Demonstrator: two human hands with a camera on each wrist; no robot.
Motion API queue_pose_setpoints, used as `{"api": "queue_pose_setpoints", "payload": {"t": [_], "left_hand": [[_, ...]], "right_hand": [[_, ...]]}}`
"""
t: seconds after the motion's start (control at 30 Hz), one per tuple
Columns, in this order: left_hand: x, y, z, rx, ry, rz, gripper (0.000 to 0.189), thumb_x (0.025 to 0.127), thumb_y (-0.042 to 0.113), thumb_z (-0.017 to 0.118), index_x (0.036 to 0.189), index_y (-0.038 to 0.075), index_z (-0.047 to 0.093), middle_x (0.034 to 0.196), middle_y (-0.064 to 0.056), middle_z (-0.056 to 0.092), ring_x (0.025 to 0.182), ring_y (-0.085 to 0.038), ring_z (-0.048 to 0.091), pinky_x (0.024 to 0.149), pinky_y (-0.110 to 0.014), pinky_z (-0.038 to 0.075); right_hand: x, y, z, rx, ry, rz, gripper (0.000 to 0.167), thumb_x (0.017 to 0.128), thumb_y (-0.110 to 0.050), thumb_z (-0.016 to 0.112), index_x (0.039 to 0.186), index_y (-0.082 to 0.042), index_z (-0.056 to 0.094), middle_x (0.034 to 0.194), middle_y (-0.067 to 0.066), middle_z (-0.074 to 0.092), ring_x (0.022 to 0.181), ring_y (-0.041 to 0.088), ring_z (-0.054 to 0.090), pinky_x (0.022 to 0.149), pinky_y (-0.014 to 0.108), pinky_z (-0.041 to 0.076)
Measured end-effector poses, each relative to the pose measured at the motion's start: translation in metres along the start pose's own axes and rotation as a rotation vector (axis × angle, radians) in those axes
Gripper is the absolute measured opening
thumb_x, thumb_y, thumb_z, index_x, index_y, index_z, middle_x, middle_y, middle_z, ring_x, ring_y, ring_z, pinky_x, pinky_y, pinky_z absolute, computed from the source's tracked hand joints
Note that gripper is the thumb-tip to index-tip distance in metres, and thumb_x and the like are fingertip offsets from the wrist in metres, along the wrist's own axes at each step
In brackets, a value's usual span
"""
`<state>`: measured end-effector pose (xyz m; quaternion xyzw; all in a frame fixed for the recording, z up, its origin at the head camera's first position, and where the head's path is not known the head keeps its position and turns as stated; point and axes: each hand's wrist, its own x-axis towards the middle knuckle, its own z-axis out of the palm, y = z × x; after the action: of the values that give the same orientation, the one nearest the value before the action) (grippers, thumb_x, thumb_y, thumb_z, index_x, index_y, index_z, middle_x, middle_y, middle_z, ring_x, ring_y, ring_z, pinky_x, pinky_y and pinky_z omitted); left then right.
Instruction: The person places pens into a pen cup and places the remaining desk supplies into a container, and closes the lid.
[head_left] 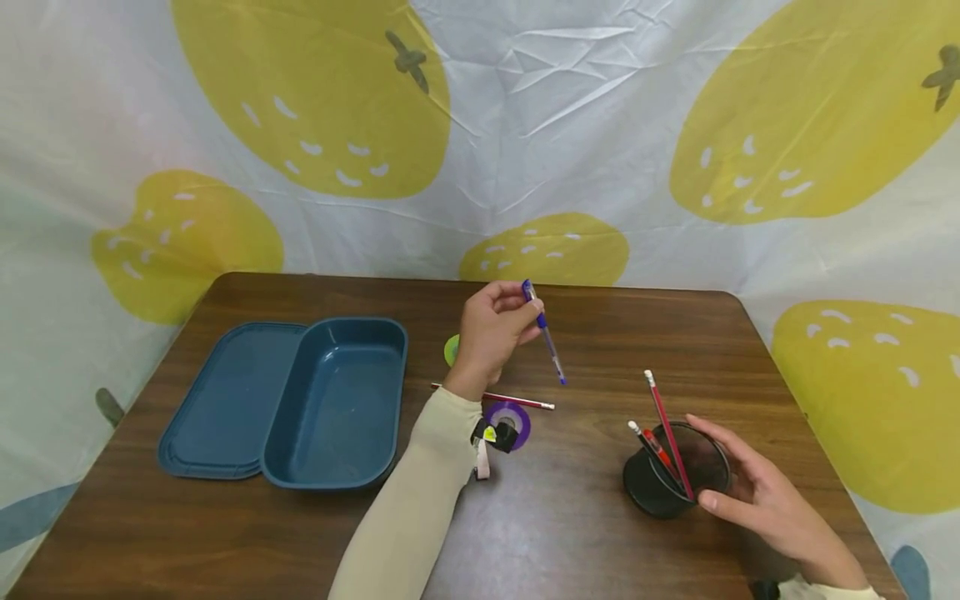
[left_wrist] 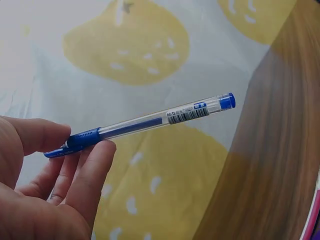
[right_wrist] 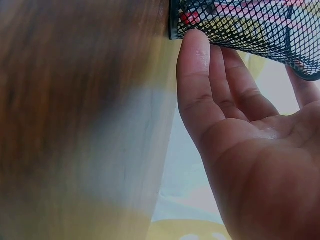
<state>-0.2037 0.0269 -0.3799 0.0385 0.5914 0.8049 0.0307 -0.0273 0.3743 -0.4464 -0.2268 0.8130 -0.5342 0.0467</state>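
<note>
My left hand (head_left: pixel 491 329) pinches a clear-barrelled blue pen (head_left: pixel 551 346) near its blue grip, above the table. In the left wrist view, the pen (left_wrist: pixel 150 122) shows a barcode label and a blue end cap pointing away from the fingers. My right hand (head_left: pixel 772 500) holds the side of a black mesh pen holder (head_left: pixel 648 483), thumb at the near rim and fingers round the far side. Inside the holder stand a red pencil (head_left: pixel 663 417), a red-and-black pen (head_left: pixel 657 450) and another white-ended stick (head_left: pixel 636 428). The right wrist view shows fingertips against the mesh (right_wrist: pixel 240 25).
A blue plastic box (head_left: pixel 337 417) sits at the left, beside its matching lid (head_left: pixel 225 400). Below my left wrist lie a red pencil (head_left: pixel 528 402) and a purple tape roll (head_left: pixel 519 417). A green roll (head_left: pixel 451 350) is partly hidden by the hand. Behind the table hangs a patterned cloth (head_left: pixel 495 167).
</note>
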Motion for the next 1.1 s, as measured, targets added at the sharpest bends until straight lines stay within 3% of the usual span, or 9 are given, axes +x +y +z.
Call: {"api": "queue_pose_setpoints", "payload": {"t": [0.1, 0.6, 0.9, 1.1], "left_hand": [[-0.006, 0.005, 0.007, -0.007, -0.039, 0.021, 0.024, 0.092, -0.001, 0.077, 0.114, -0.001, 0.067, 0.093, 0.000, 0.065, 0.080, -0.011, 0.071, 0.072, -0.031, 0.065], [-0.045, 0.024, 0.046, 0.006, -0.251, 0.095, 0.020, 0.097, -0.003, 0.072, 0.115, -0.005, 0.063, 0.097, -0.006, 0.070, 0.079, -0.010, 0.071, 0.076, -0.035, 0.065], [-0.067, 0.018, 0.070, 0.011, -0.345, 0.100, 0.018, 0.096, -0.004, 0.071, 0.111, -0.005, 0.061, 0.098, -0.016, 0.071, 0.076, -0.008, 0.070, 0.073, -0.035, 0.066], [-0.076, 0.008, 0.078, 0.032, -0.392, 0.098, 0.017, 0.096, -0.002, 0.071, 0.109, -0.002, 0.060, 0.095, -0.010, 0.070, 0.074, -0.007, 0.069, 0.077, -0.045, 0.066]], "right_hand": [[0.000, 0.000, 0.000, -0.001, 0.003, 0.003, 0.085, 0.091, 0.019, 0.065, 0.165, 0.003, 0.024, 0.153, 0.009, 0.054, 0.128, 0.004, 0.063, 0.089, 0.024, 0.060], [-0.001, -0.006, 0.003, -0.008, 0.022, 0.027, 0.086, 0.090, 0.020, 0.064, 0.165, 0.002, 0.026, 0.157, 0.004, 0.050, 0.129, 0.002, 0.062, 0.088, 0.024, 0.060], [-0.001, -0.006, 0.004, -0.025, 0.026, 0.053, 0.084, 0.092, 0.017, 0.064, 0.165, 0.001, 0.026, 0.155, -0.005, 0.051, 0.128, 0.002, 0.062, 0.089, 0.024, 0.060], [-0.002, -0.003, 0.003, -0.027, 0.031, 0.059, 0.085, 0.091, 0.019, 0.064, 0.165, -0.001, 0.027, 0.156, -0.009, 0.050, 0.130, 0.002, 0.060, 0.093, 0.023, 0.058]]}}
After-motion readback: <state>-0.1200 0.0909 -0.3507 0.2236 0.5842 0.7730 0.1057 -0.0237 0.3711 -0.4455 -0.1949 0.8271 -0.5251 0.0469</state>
